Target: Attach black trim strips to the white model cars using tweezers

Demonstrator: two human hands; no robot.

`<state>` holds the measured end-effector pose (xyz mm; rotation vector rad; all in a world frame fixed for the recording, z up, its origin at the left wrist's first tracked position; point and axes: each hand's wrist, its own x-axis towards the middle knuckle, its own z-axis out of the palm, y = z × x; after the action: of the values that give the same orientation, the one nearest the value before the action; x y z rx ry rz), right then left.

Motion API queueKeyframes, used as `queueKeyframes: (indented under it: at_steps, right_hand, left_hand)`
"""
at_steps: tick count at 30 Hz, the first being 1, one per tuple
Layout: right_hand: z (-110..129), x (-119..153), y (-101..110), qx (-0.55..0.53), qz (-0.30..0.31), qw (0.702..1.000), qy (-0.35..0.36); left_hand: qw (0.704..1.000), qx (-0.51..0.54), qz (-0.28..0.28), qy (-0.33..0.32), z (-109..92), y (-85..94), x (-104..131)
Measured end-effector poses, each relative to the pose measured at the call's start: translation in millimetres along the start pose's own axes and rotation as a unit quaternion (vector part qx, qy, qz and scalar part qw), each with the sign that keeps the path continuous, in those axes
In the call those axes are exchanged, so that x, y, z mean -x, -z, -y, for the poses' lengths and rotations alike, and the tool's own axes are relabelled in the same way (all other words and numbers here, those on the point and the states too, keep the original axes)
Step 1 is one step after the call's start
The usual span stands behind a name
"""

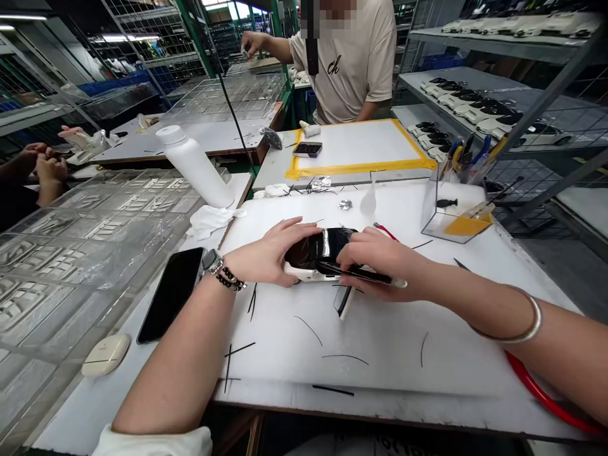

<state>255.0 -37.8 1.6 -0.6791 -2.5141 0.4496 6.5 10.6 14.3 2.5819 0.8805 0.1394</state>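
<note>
A model car (pixel 327 246) with a glossy black roof and white lower body sits on the white worktop. My left hand (pixel 263 256) is closed around its left end, thumb along the near side and fingers over the top. At the other end, my right hand (pixel 373 259) grips a slim black tool (pixel 377 276), perhaps tweezers, which lies along the car's near side. Its working tip cannot be made out. Below the right hand, a small black-and-white strip (pixel 346 305) rests on the worktop.
Thin black strips (pixel 333 390) are scattered over the worktop. A phone (pixel 171 294), a cream case (pixel 105 354) and a white bottle (pixel 197 166) stand on the left. A clear tool holder (pixel 456 209) is at the right. Across the table is another person (pixel 349 63); racks (pixel 498 44) hold model cars.
</note>
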Motion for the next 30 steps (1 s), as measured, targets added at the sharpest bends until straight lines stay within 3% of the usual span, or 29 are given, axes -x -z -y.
queueKeyframes:
  at_steps: [8,11,15,22,25,30]
  right_hand:
    - [-8.0,-17.2,6.4,-0.087,-0.028,0.995,-0.028]
    - [-6.6,-27.0,17.2,-0.128,0.005,0.989,-0.074]
    - [-5.2,-38.0,26.7,-0.227,0.062,0.958,-0.163]
    - [-6.7,-43.9,21.8,-0.287,0.111,0.913,-0.268]
    - [-3.1,-38.5,22.9,-0.264,0.105,0.921,-0.265]
    - [-0.4,-26.0,21.7,-0.13,0.034,0.971,-0.199]
  left_hand:
    - [1.0,-0.003,-0.013,-0.006,1.4,-6.3,0.8]
    - [1.0,-0.011,-0.01,-0.003,0.9,-6.6,1.4]
    - [1.0,-0.014,-0.001,0.007,0.9,-6.7,2.0]
    - [1.0,-0.005,0.002,0.005,2.0,-7.0,1.7]
    - [1.0,0.003,0.006,0.004,2.2,-7.0,1.1]
    - [1.0,0.008,-0.002,-0.005,3.5,-7.5,0.5]
